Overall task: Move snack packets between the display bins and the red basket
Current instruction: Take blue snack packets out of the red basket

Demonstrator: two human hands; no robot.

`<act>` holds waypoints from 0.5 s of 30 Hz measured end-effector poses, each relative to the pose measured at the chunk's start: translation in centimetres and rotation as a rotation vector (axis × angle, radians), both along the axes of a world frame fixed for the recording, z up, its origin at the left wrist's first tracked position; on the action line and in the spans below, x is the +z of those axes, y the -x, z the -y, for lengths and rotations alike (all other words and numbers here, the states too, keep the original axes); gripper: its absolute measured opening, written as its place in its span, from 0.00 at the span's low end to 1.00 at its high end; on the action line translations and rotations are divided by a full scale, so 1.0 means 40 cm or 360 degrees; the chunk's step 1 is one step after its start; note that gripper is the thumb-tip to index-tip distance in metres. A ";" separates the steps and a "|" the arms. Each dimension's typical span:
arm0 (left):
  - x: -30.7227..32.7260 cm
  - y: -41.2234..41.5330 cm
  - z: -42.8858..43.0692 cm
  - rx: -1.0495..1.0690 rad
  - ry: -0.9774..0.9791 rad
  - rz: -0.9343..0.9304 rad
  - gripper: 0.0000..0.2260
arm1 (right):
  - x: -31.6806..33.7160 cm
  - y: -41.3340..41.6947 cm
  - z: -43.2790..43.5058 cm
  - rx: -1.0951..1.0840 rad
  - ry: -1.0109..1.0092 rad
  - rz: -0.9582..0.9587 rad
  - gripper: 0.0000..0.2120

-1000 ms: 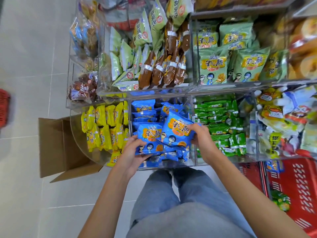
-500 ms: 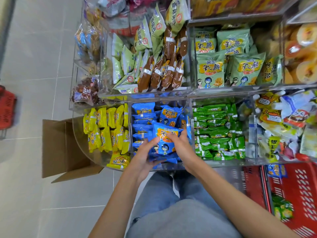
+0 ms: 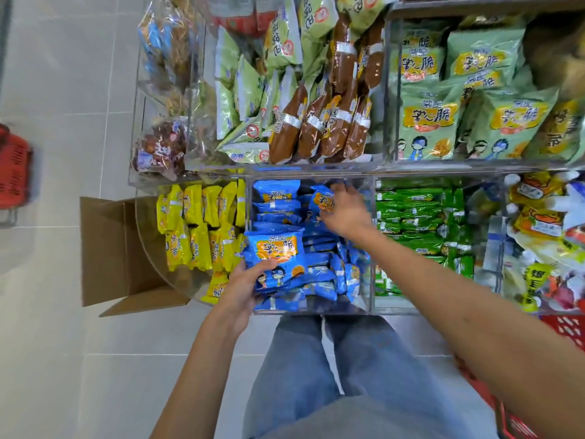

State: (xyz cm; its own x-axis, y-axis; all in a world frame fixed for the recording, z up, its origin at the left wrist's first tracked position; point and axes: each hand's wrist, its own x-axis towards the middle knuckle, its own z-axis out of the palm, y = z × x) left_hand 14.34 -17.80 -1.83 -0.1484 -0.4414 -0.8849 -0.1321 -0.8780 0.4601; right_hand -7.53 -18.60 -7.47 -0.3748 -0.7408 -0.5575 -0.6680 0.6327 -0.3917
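You're at the clear display bin of blue packets, red basket just showing at lower right. Left hand clamps a blue packet thumb-on-top at the bin's front; right hand reaches deep, fingers curled round another packet. Likely the stocking step; next, seat both flat.

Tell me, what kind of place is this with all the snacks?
Most likely a snack shop. Clear display bins hold many matching packets sorted by kind, like the blue packets and yellow packets, and a red basket sits on the floor.
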 end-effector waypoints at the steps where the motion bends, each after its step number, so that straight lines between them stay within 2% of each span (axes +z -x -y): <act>1: -0.007 -0.005 0.003 0.0000 -0.0015 0.0021 0.16 | -0.019 0.009 0.017 0.0108 -0.0135 -0.0084 0.32; 3: -0.018 -0.012 0.007 0.0002 -0.0042 0.0043 0.20 | -0.052 0.014 0.037 0.0221 -0.0317 -0.0220 0.35; 5: -0.028 -0.017 0.010 0.0015 -0.0065 0.0059 0.25 | -0.077 0.008 0.044 0.0301 -0.0337 -0.0374 0.36; 7: -0.036 -0.019 0.012 0.0032 -0.0092 0.0080 0.31 | -0.092 0.000 0.044 0.0346 -0.0266 -0.0519 0.32; 9: -0.041 -0.016 0.012 0.0026 -0.0105 0.0088 0.32 | -0.094 -0.003 0.040 0.0357 -0.0203 -0.0601 0.26; 11: -0.044 -0.013 0.013 0.0030 -0.0120 0.0093 0.32 | -0.084 -0.004 0.037 0.0319 -0.0155 -0.0518 0.20; 15: -0.045 -0.008 0.020 0.0081 -0.0121 0.0124 0.34 | -0.027 -0.005 0.018 0.0053 0.0013 -0.0099 0.09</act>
State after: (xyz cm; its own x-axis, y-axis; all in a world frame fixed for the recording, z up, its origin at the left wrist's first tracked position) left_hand 14.64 -18.59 -3.65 -0.0571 -0.3780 -0.9241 -0.1194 -0.9163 0.3822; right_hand -7.34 -19.32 -8.54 -0.3832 -0.7581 -0.5277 -0.7119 0.6064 -0.3542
